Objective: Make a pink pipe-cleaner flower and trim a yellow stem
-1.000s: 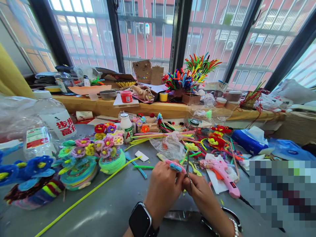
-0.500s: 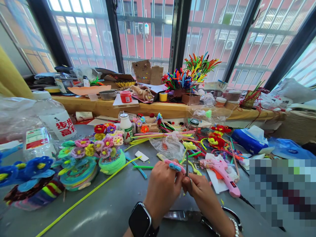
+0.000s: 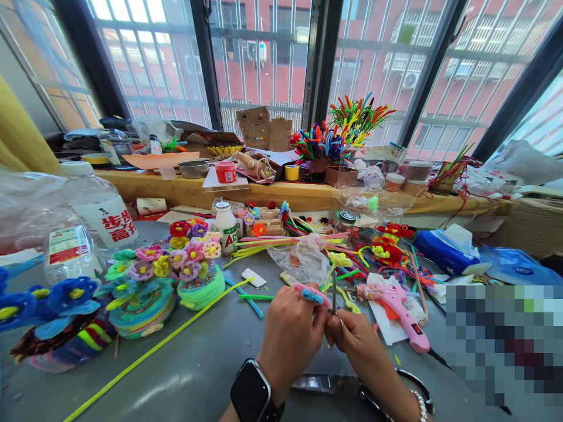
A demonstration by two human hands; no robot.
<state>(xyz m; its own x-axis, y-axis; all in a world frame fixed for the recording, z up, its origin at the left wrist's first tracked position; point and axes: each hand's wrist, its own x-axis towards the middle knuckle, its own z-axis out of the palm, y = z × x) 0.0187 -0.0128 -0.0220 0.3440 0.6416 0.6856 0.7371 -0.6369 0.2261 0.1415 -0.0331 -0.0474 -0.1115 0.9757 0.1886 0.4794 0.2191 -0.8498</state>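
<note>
My left hand (image 3: 292, 319), with a black watch on its wrist, is closed on a pink and blue fuzzy pipe-cleaner piece (image 3: 311, 294). Most of that piece is hidden behind the fingers. Closed around small metal scissors (image 3: 334, 293), my right hand (image 3: 358, 340) meets the left one at the fingertips; the scissors' blades point up and look nearly together. Just behind the blades shows a pale yellow pipe-cleaner flower (image 3: 340, 259) on a thin stem. Larger scissors (image 3: 314, 383) lie on the table beneath my wrists, partly covered by the right forearm.
A pink glue gun (image 3: 396, 308) lies to the right on white paper. A long yellow pipe cleaner (image 3: 162, 346) crosses the table at left, near pots of fuzzy flowers (image 3: 200, 287). Behind are a white bottle (image 3: 226, 225), a plastic bag (image 3: 303, 258) and a blue tissue pack (image 3: 444, 252).
</note>
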